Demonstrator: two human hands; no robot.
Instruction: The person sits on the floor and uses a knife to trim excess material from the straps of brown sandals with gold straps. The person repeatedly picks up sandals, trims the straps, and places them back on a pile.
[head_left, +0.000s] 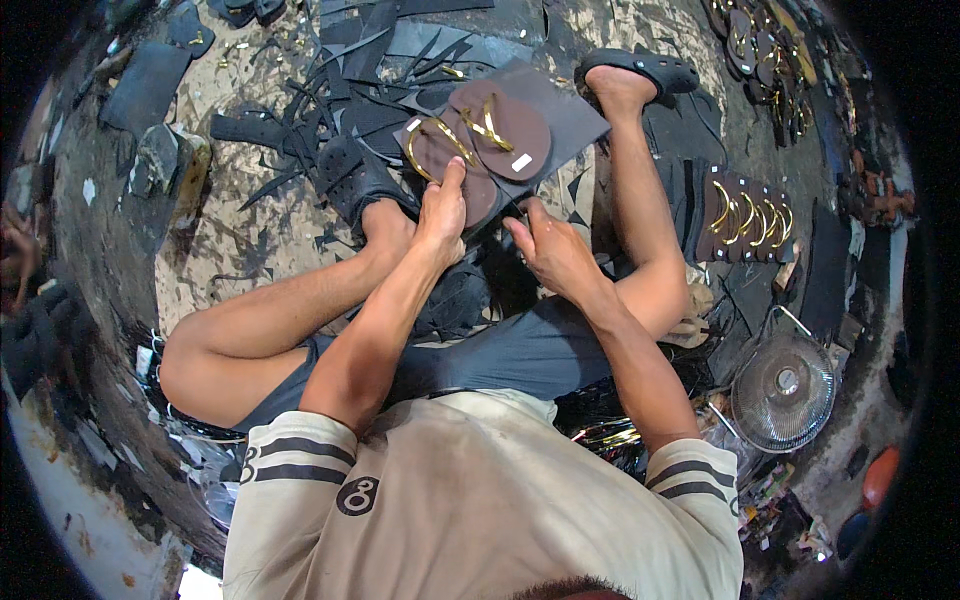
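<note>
Inspector: Sandals in hand?
Assessor: 2 brown sandals [528,125], over the left edge of 1 grey sheet [575,118]. White labels [521,161] visible on them: 2.
Inspector: Hands engaged?
Assessor: 2 bare hands [442,208].
Inspector: Footwear worn?
Assessor: 2 black clogs [667,73].
Inspector: Remainder?
Assessor: 1 round fan [785,385]. Gold-strapped row [745,222] and black scraps [248,130] overlap; neither total can be certified.

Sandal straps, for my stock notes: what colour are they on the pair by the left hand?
Shiny gold; the straps show best in the head view.
</note>
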